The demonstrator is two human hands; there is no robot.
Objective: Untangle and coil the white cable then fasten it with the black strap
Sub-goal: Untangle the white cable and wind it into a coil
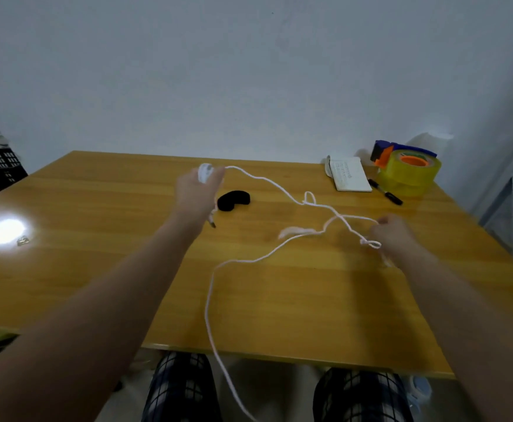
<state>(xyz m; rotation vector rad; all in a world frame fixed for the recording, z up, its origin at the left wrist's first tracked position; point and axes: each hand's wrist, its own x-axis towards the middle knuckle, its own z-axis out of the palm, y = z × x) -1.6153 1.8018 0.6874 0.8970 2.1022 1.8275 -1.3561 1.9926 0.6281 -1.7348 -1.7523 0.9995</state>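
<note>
Knots first: two small loops sitting in the white cable [267,179], one right of the black strap [233,201], another hard against the right hand [396,234]. Risk of cinching either one tight if pulled from both ends at once. Left hand [198,193] raised just left of the strap, fingers curled and pressed together around a few white turns, plug end dangling below the palm. Right hand well right of the strap, fingertips pinching the strand near the second loop; blurred, so exact grip hard to confirm. Long tail running down from that loop, off the near table [66,269] edge and between the knees, out of sight at the bottom. Could snag on the edge or drag the wound turns loose while winding. Slack between the hands draped loosely over the wood; could easily cross itself again.

Strap lying free and curled, untouched, just beside the left hand, ready for later. Far right of the strap: notebook [351,175], black marker [386,193], yellow tape roll [410,175] with dispenser behind. Close enough for a swinging strand to catch the marker. Bright glare patch far left of the strap, small shiny scrap next to it. Nothing blocking the strap itself.
</note>
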